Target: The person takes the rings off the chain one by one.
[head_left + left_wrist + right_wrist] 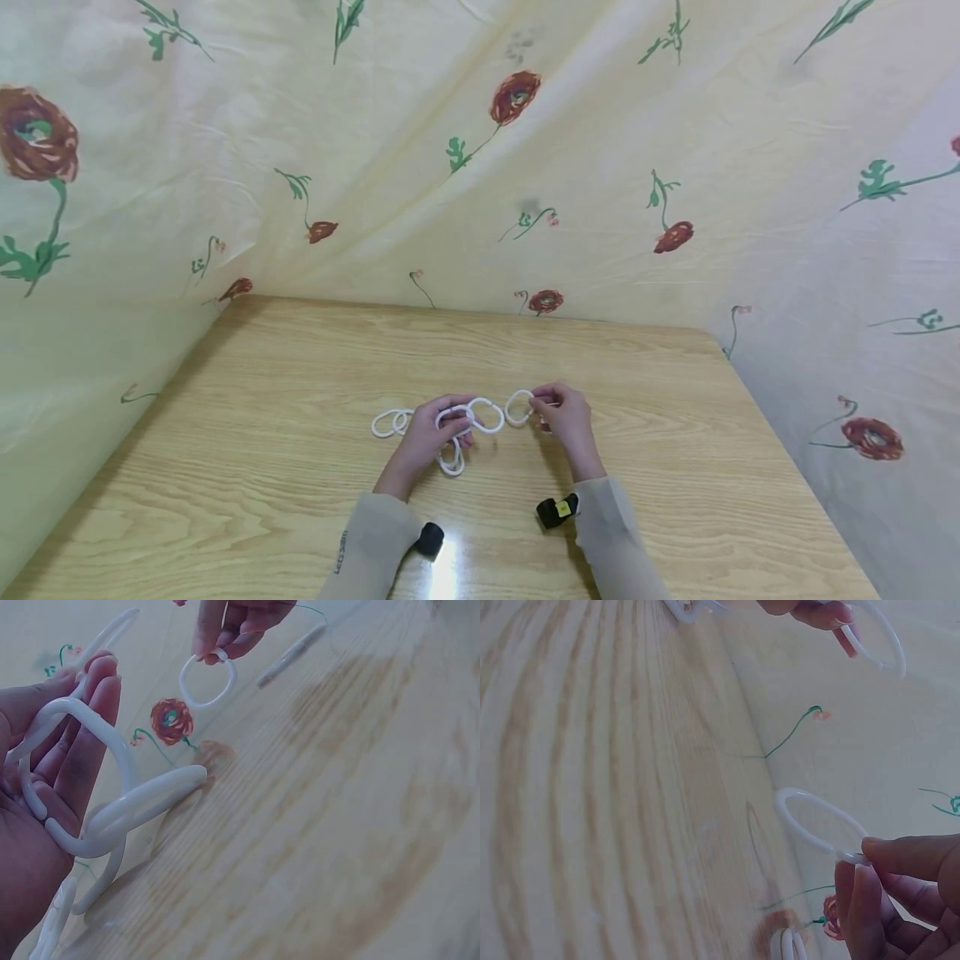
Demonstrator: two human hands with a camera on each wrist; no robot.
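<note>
My left hand point(422, 437) holds a chain of white plastic links point(154, 793), its fingers and thumb curled round one of them. One link juts out to the right, others hang below the palm, and more linked loops point(382, 436) lie to the left of the hand. My right hand point(573, 421) pinches a single white link point(802, 837) between thumb and fingertips. This oval link, with a small gap in its loop, is held up facing the chain, apart from it.
A few more white links point(787, 946) lie near the right hand, partly hidden behind it in the head view. The wood-grain table point(300, 358) meets a flower-printed cloth point(420, 250) at the back and sides. Both wrists carry small black cameras point(551, 512).
</note>
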